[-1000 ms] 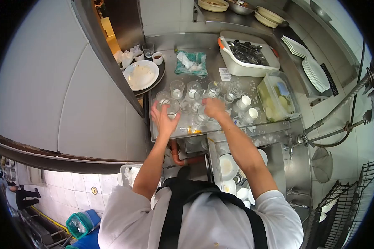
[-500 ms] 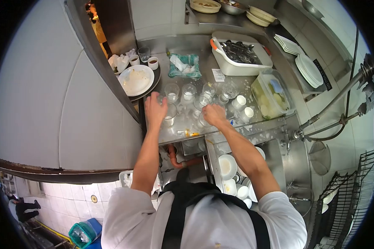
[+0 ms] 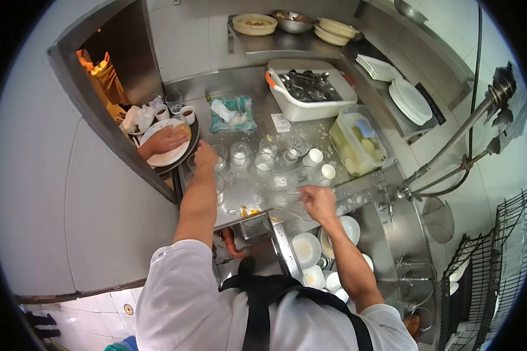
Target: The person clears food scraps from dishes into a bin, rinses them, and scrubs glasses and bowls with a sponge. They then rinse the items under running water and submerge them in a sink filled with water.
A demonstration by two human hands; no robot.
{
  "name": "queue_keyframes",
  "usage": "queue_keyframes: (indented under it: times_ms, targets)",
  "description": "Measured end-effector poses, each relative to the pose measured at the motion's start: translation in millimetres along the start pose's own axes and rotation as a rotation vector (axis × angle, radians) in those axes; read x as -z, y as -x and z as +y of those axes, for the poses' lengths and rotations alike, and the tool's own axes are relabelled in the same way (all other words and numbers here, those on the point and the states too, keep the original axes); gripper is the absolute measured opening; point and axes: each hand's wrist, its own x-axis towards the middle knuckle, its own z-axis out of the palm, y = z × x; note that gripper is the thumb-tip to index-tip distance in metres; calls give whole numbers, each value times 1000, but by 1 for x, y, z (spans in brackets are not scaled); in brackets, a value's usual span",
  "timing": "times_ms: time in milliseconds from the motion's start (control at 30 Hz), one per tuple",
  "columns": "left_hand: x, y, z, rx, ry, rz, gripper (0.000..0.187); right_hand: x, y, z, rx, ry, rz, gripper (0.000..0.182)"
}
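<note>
My left hand (image 3: 205,157) is closed at the left end of the counter, against a clear drinking glass (image 3: 191,162) partly hidden behind it. More clear glasses (image 3: 240,154) stand just to its right, several with a little whitish content at the bottom. Near the counter's front edge, my right hand (image 3: 319,202) grips a clear glass (image 3: 293,206), which is blurred and looks tilted. Two white cups (image 3: 314,157) lie beyond that hand. Yellow scraps (image 3: 250,211) are on the counter's front edge between my arms.
Another person's hand (image 3: 168,139) rests on a white plate (image 3: 165,159) on the dark tray at left. A cutlery-filled white tub (image 3: 310,111), green cloth (image 3: 242,120) and clear container (image 3: 366,167) stand behind. White bowls (image 3: 305,250) fill the sink; a spray hose (image 3: 445,158) hangs right.
My right hand has come nearer the front edge with a glass. Another person's hand has appeared over the plate. The whole view has tilted and shifted.
</note>
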Motion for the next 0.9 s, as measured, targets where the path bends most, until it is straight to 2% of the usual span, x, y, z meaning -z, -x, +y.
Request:
queue_keyframes:
  times_ms: [67, 167, 367, 467, 567, 667, 767, 900]
  targets:
    - [-11, -5, 0, -151, -122, 35, 53, 20, 21, 7, -55, -44, 48, 24]
    - [-19, -7, 5, -279, -267, -130, 59, 44, 49, 19, -141, -84, 101, 24]
    - [-20, 32, 30, -477, -425, -187, 64, 65, 102, 47, -322, -126, 141, 23]
    - [-36, 50, 40, -505, -412, -108, 59, 58, 126, 62, -351, -148, 210, 20]
    - [-37, 71, 59, -418, -291, -171, 61, 57, 146, 66, -387, -126, 239, 20]
    - [-44, 93, 68, -589, -349, 41, 63, 50, 166, 73, -453, -181, 260, 20]
    - [-54, 85, 69, -787, -362, -33, 67, 48, 182, 71, -523, -208, 244, 21]
    - [-51, 77, 72, -912, -406, -242, 65, 44, 202, 68, -571, -197, 236, 22]
